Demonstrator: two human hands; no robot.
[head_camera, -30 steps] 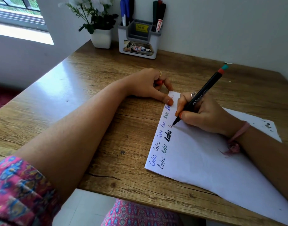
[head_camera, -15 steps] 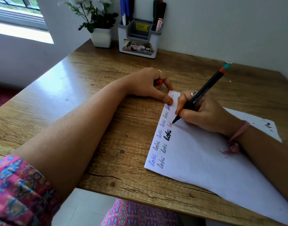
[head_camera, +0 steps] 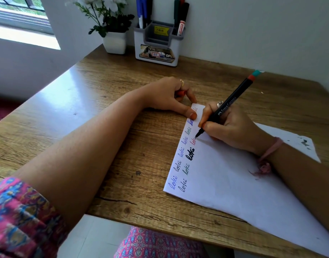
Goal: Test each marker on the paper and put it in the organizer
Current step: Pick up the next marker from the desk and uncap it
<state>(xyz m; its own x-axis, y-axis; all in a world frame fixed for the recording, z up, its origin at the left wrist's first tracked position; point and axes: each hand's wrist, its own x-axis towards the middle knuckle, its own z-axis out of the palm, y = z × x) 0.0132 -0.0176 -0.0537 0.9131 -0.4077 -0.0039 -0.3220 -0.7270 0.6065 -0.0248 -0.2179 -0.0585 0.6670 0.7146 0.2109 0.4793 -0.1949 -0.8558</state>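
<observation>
My right hand (head_camera: 232,129) grips a black marker (head_camera: 232,98) with a red and teal end, its tip touching the white paper (head_camera: 234,179) where red letters are forming. Several short words in blue, green, black and red run along the paper's left edge. My left hand (head_camera: 167,95) rests on the desk with its thumb pinning the paper's top corner and its fingers curled around a red cap (head_camera: 181,93). The white and grey organizer (head_camera: 156,43) stands at the back against the wall, with several markers upright in its left and right slots.
A white pot with a flowering plant (head_camera: 114,41) stands left of the organizer. The wooden desk (head_camera: 104,90) meets the wall at the back and right. A window is at the upper left. My patterned sleeve and lap show at the bottom.
The marker tip has moved a little up and right along the paper, and more red letters have appeared beside the black word. My left hand has stayed put.
</observation>
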